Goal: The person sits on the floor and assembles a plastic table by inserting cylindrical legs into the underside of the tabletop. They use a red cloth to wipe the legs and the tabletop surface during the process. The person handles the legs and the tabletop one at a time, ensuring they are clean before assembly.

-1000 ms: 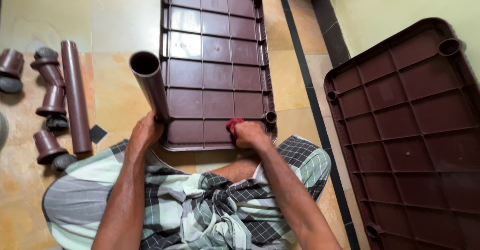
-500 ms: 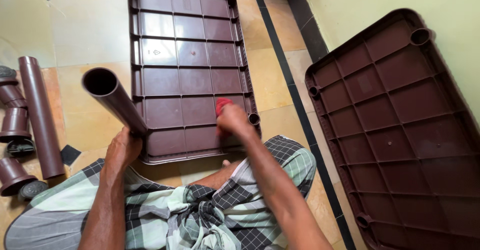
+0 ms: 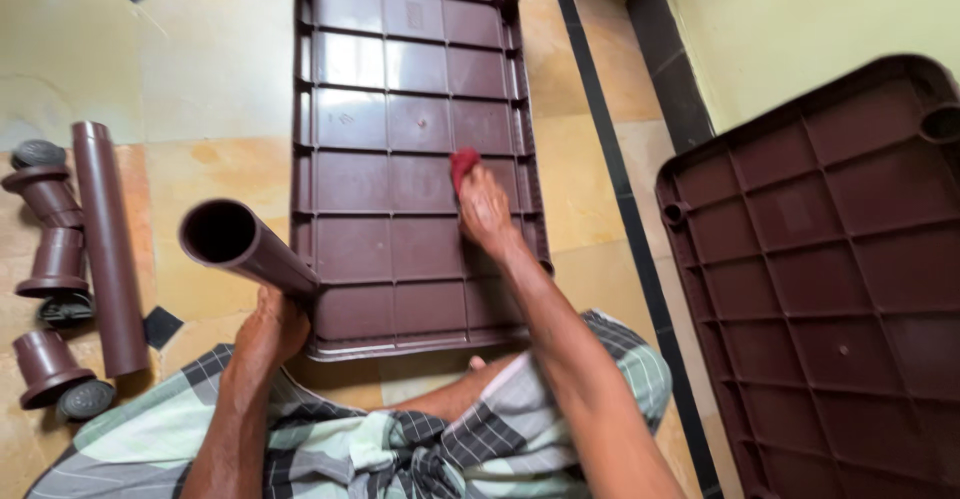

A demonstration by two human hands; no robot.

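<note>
A brown plastic shelf panel (image 3: 400,129) with a ribbed grid lies upside down on the floor in front of me. A brown tube leg (image 3: 245,244) stands in its near left corner, tilted toward me. My left hand (image 3: 268,327) grips that tube at its base. My right hand (image 3: 484,209) presses a small red cloth (image 3: 463,164) on the panel's grid, right of centre. My legs in a checked cloth (image 3: 400,439) are folded below the panel.
A second brown panel (image 3: 830,289) leans at the right by the wall. At the left on the tiled floor lie another long tube (image 3: 105,249), short brown tube pieces (image 3: 50,259) and dark round caps (image 3: 85,399).
My right hand with the red cloth has slid from the panel's near right corner farther up the grid. The left hand stays on the tube.
</note>
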